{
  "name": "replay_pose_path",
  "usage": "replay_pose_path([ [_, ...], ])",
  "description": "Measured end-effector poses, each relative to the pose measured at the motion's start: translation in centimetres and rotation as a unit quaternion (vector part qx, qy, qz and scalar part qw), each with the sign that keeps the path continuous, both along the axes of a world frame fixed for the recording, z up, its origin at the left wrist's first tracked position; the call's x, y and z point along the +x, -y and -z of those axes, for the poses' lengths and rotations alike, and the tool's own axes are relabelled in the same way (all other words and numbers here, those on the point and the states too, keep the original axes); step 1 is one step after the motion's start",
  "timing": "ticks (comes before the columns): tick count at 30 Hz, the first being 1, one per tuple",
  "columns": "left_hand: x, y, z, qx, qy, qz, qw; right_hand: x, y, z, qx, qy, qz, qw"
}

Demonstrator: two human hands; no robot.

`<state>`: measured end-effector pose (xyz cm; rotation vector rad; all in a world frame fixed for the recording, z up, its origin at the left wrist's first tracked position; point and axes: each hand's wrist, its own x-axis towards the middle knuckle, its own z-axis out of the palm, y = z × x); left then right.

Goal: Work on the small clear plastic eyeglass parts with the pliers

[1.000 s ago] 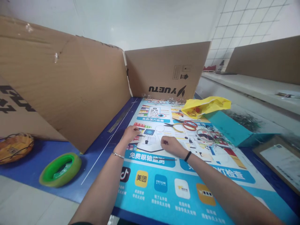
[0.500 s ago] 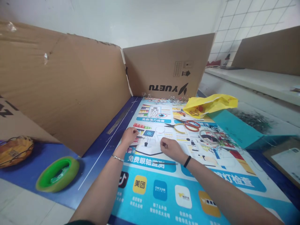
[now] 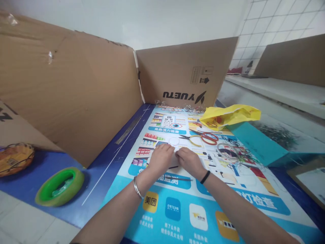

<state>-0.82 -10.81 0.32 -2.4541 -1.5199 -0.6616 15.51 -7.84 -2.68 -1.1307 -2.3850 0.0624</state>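
My left hand [image 3: 161, 158], with a silver bangle at its wrist, is closed in a pinch low over the printed sheet [image 3: 119, 189]. Right beside it, my right hand [image 3: 190, 162] has its fingers curled and pressed together, a black band around the wrist. The fingertips of both hands nearly meet; whatever thin thing they grip is too small to make out. Just beyond them a thin wire ring [image 3: 174, 141] shows on the sheet. Farther right lie yellow-handled pliers [image 3: 189, 137] and red-handled scissors [image 3: 215, 136]. A slim dark rod [image 3: 181, 179] rests nearer me.
Cardboard panels [image 3: 101, 78] wall the left and back. At right are a yellow bag [image 3: 236, 113], a turquoise box [image 3: 259, 140] holding wire scraps, and a wire coil [image 3: 218, 149]. A green tape roll [image 3: 76, 183] and woven basket [image 3: 17, 157] sit at left.
My left hand has moved right, to my right hand, and the gap between them has nearly closed. My right hand has shifted only slightly.
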Motion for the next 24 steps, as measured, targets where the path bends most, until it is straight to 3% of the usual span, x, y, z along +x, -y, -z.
replay_pose_path([
  [4, -0.2, 0.1, 0.4, -0.033, -0.055, -0.014, 0.998, 0.6, -0.2, 0.0, 0.019, -0.002, -0.003, 1.0],
  [10, -0.5, 0.1, -0.2, -0.045, -0.068, -0.013, 0.997, 1.2, -0.6, 0.0, 0.049, 0.002, 0.022, 0.999],
  [17, -0.2, 0.5, -0.5, -0.054, -0.073, -0.031, 0.995, 0.0, 0.5, -0.3, 0.099, 0.099, -0.011, 0.99],
  [24, 0.8, 1.0, -0.4, -0.069, -0.078, -0.017, 0.994, -0.1, 0.4, 0.5, 0.142, 0.076, -0.036, 0.986],
])
